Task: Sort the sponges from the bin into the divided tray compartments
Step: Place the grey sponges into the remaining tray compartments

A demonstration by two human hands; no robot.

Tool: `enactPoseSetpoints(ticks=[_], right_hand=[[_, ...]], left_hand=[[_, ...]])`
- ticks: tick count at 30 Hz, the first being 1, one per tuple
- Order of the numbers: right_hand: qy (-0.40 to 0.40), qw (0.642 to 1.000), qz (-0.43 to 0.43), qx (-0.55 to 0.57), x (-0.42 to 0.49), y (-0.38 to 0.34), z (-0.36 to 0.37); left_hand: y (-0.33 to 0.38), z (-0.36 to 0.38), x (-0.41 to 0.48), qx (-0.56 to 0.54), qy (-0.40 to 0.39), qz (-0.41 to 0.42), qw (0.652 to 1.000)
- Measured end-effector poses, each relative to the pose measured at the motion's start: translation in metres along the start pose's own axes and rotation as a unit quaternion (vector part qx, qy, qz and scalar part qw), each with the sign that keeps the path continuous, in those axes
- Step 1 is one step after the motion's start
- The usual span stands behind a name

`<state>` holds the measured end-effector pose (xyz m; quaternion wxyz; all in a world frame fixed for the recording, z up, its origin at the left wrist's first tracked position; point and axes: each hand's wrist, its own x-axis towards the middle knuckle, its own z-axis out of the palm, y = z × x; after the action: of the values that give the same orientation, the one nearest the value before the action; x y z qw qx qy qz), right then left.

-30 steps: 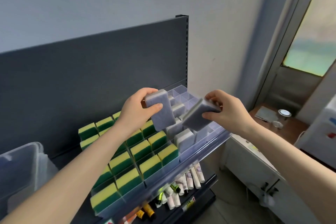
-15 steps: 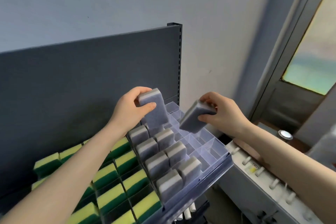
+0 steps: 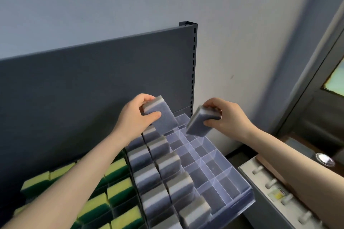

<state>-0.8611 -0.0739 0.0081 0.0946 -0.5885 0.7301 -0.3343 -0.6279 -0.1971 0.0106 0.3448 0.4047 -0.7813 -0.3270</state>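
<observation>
Hiding behind each sponge, most fingers (tray cropped).

Over the last second the view has swung right: the green-and-yellow foam sponges have slid toward the lower left, and the clear plastic divided tray now fills the middle. Both hands, left hand and right hand, have carried their grey sponges toward the tray's far end.
</observation>
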Motion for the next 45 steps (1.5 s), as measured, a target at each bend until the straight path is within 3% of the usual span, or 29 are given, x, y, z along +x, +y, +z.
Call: enactPoseSetpoints(ticks=[8,14,31,39,45], right_hand=[[-0.065,0.997,-0.047,0.002,0.053,0.033,0.012],[-0.094,0.992,-0.079,0.015,0.081,0.051,0.026],[-0.178,0.976,-0.123,0.025,0.115,0.079,0.054],[-0.211,0.966,-0.147,-0.025,0.124,0.067,0.056],[-0.235,0.955,-0.165,-0.069,0.128,0.062,0.066]], left_hand=[[-0.002,0.021,0.007,0.067,0.051,-0.056,0.995],[-0.002,0.048,0.020,0.128,0.044,-0.088,0.987],[-0.013,0.083,0.037,0.267,-0.006,-0.124,0.956],[-0.013,0.090,0.044,0.266,-0.040,-0.118,0.956],[-0.018,0.090,0.045,0.325,-0.090,-0.121,0.934]])
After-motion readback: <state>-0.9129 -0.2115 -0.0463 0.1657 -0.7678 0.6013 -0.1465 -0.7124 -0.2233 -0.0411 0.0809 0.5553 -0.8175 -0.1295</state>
